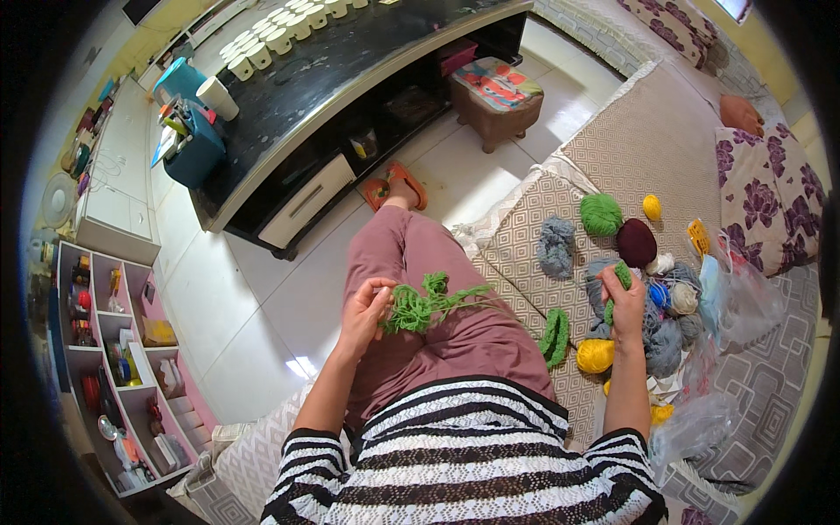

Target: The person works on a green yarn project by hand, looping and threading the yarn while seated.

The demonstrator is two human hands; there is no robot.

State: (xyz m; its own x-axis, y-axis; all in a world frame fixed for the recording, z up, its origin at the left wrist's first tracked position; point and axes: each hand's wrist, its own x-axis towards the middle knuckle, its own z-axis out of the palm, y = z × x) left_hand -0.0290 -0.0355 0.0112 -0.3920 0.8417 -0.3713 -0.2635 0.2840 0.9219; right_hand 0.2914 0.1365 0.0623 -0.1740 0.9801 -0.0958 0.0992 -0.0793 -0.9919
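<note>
My left hand [364,315] is closed at the fingertips on a loose tangle of green yarn [418,308] above my lap. A few strands trail from the tangle to the right. Out to the right, my right hand [621,304] grips a narrow green knitted or crocheted piece [623,275], which sticks out above the fist. Another green looped piece [555,337] lies on the sofa beside my thigh. Around my right hand are grey yarn [662,346], a yellow yarn ball [595,356], a dark maroon ball [636,243] and a green ball [601,214].
Clear plastic bags [744,302] lie right of the yarn on the patterned sofa [652,144]. Ahead stands a dark-topped table [350,66] with rows of white cups [278,40] and a teal container [194,153]. A covered stool [497,101] stands beyond my foot. A compartment shelf [136,350] is at left.
</note>
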